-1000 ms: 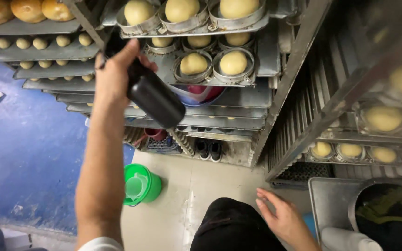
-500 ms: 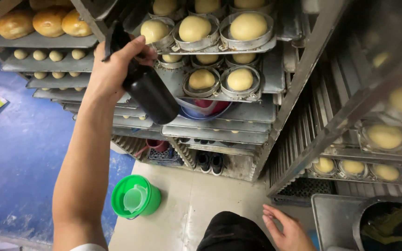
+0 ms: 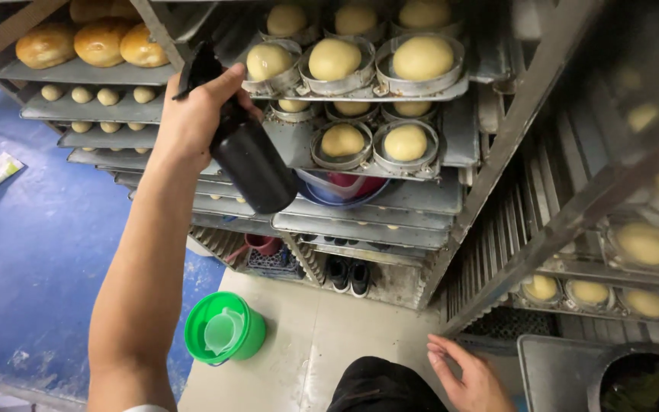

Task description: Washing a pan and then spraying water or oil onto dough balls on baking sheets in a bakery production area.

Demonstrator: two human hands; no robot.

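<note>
My left hand (image 3: 192, 114) is raised and shut on a black spray bottle (image 3: 249, 160), its nozzle pointing towards the rack. Right in front of it, pale dough balls (image 3: 335, 59) sit in round metal tins on a tray (image 3: 390, 91) in the tall metal rack (image 3: 497, 152). More tins of dough (image 3: 375, 142) lie on the tray below. My right hand (image 3: 463, 374) hangs low near my dark trousers, fingers spread, holding nothing.
Baked golden buns (image 3: 101, 42) and small dough balls (image 3: 97, 95) fill a second rack at the left. A green bucket with a lid (image 3: 223, 332) stands on the floor. Black shoes (image 3: 348, 276) sit under the rack. More dough tins (image 3: 642, 244) line a rack at the right.
The view has tilted down and the trays sit lower in frame. My left hand still holds the bottle at the rack. My right hand has lifted slightly.
</note>
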